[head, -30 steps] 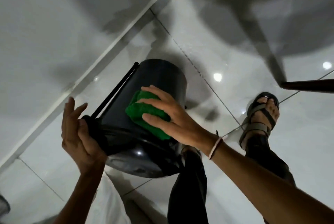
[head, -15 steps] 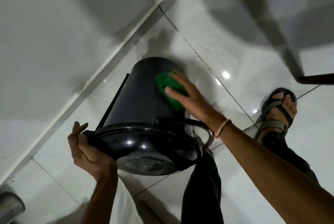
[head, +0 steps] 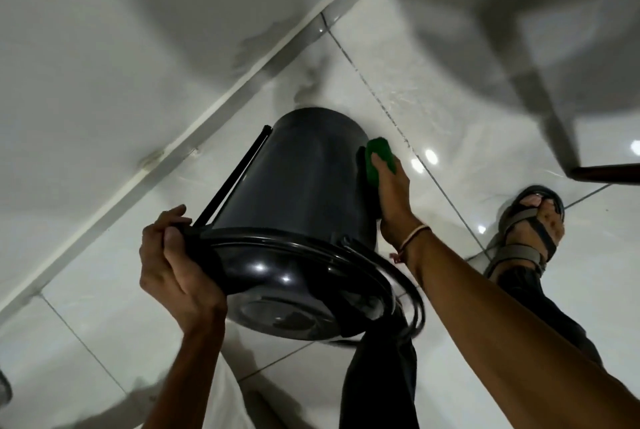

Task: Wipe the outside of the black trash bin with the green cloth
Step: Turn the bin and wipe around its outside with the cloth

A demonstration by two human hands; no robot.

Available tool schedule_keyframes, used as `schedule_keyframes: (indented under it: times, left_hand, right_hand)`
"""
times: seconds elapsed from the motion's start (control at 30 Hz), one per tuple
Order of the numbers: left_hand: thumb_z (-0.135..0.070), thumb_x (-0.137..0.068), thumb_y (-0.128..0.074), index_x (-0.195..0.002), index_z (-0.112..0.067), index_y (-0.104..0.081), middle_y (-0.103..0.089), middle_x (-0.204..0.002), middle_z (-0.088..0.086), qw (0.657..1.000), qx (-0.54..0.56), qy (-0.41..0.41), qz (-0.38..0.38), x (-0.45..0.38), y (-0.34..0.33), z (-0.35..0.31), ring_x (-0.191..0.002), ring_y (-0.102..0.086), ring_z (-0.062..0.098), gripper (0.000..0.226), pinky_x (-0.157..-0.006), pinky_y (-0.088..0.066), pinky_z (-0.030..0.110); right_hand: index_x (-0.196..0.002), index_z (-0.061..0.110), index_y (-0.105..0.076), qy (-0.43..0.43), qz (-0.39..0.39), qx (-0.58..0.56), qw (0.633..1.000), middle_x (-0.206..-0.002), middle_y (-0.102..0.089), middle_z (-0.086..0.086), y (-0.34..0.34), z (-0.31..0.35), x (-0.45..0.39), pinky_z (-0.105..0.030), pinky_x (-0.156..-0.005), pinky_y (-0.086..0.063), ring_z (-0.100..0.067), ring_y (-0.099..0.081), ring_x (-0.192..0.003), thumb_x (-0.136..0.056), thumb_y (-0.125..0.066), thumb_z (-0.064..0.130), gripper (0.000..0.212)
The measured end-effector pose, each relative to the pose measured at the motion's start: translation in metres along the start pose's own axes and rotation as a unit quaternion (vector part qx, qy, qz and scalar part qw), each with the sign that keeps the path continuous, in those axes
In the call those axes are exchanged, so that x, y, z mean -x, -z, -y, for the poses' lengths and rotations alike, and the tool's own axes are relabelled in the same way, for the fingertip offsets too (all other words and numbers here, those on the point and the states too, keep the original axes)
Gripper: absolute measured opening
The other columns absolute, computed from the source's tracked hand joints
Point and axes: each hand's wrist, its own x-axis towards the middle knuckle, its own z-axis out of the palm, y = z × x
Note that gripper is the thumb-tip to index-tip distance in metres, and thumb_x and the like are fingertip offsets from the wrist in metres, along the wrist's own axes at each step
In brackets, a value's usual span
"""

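While the black trash bin [head: 298, 182] is tipped over and held up off the white tiled floor [head: 104, 307], its lidded top faces the camera and its base points away toward the wall [head: 104, 47]. At the left, the left hand [head: 173, 265] is closed around the bin's rim beside the hinge, thumb on top and fingers curled under the edge. A thin black rod [head: 235, 179] runs along the bin's left side from that hinge toward the base. The glossy lid [head: 294, 286] catches small highlights, and a loose black wire handle [head: 412, 293] arcs off its right edge. Further right, the right hand [head: 394, 196] presses the green cloth [head: 379, 160] flat against the bin's right side near the base, fingers wrapped over the cloth and gripping it against the plastic. A pale bracelet [head: 415, 234] circles that wrist. Below the lid hangs a dark trouser leg [head: 377, 376]. At the far right, a foot in a grey strapped sandal [head: 530, 224] stands on the tiles, near a dark wooden furniture leg [head: 609, 174].
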Motion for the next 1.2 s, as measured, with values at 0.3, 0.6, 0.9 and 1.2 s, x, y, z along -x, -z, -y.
schedule_keyframes:
  times: [0.3, 0.6, 0.9, 1.2]
  left_hand:
    - [-0.021, -0.107, -0.038, -0.099, -0.005, -0.065, -0.069, -0.121, 0.002, 0.985, -0.048, -0.154, 0.066, 0.028, 0.0, -0.005, -0.137, -0.058, 0.025, 0.032, -0.116, -0.039, 0.062]
    - [-0.016, -0.104, -0.039, -0.094, -0.016, -0.063, -0.068, -0.122, 0.002, 0.967, -0.076, -0.224, 0.091, 0.073, 0.007, -0.001, -0.141, -0.055, 0.03, 0.026, -0.12, -0.029, 0.07]
    - [-0.02, -0.106, -0.039, -0.081, 0.001, -0.073, -0.075, -0.119, 0.022, 0.954, -0.071, -0.272, 0.102, 0.08, -0.009, -0.02, -0.138, -0.056, 0.034, 0.046, -0.119, -0.038, 0.061]
    - [-0.032, -0.097, -0.052, -0.16, -0.009, -0.034, -0.028, -0.175, -0.005, 0.994, 0.054, 0.039, 0.085, 0.099, 0.009, -0.014, -0.163, -0.025, 0.007, 0.07, -0.132, -0.025, 0.026]
  right_hand:
    - [-0.137, 0.046, -0.057, 0.254, 0.121, 0.155, 0.947, -0.16, -0.05, 0.003, 0.043, -0.025, 0.097, -0.019, -0.117, -0.045, -0.009, -0.048, -0.148, -0.094, -0.064, 0.042, 0.043]
    - [-0.134, 0.017, -0.068, 0.092, -0.003, 0.033, 0.995, -0.135, -0.072, -0.011, 0.053, -0.024, 0.05, -0.056, -0.116, -0.05, -0.031, -0.066, -0.13, -0.101, -0.068, 0.018, 0.033]
    - [-0.11, 0.015, -0.081, 0.333, 0.272, 0.314, 0.846, -0.161, -0.049, 0.002, 0.057, -0.017, 0.152, -0.04, -0.128, -0.034, -0.02, -0.034, -0.158, -0.097, -0.06, 0.035, 0.032]
    - [-0.104, 0.015, -0.08, 0.465, 0.271, 0.406, 0.738, -0.155, -0.05, -0.005, 0.084, -0.058, 0.143, -0.049, -0.119, -0.044, -0.026, -0.044, -0.152, -0.099, -0.067, 0.038, 0.027]
